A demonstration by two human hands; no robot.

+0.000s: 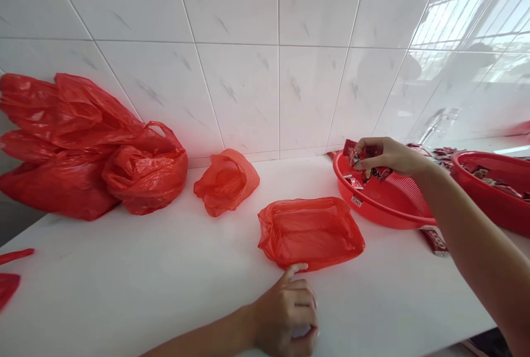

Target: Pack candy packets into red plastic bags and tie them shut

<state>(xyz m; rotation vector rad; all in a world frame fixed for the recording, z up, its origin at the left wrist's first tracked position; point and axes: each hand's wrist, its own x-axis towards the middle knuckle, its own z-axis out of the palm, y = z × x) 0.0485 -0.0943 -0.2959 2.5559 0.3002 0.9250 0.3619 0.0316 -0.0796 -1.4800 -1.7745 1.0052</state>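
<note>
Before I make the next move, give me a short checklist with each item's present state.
1. Right hand gripping wrapped packets: ok.
2. Right hand away from the red basket: not ok, it is over the basket's left side.
3. Spread red bag open at the top: ok.
4. Left hand pressing the bag: cannot tell; it reaches the near edge.
5. No loose packet beside the basket: not ok, one lies there.

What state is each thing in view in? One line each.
Thin rectangular red plastic bag: spread open.
Small crumpled red plastic bag: open-mouthed.
Bulging red plastic bags: heaped together, contents hidden.
Left round red plastic basket: sparsely filled.
Right round red plastic basket: holding wrapped packets.
Small shiny red packets: held in the right hand.
Dark red printed packet: lying flat; seal unclear.
Left hand: curled.
</note>
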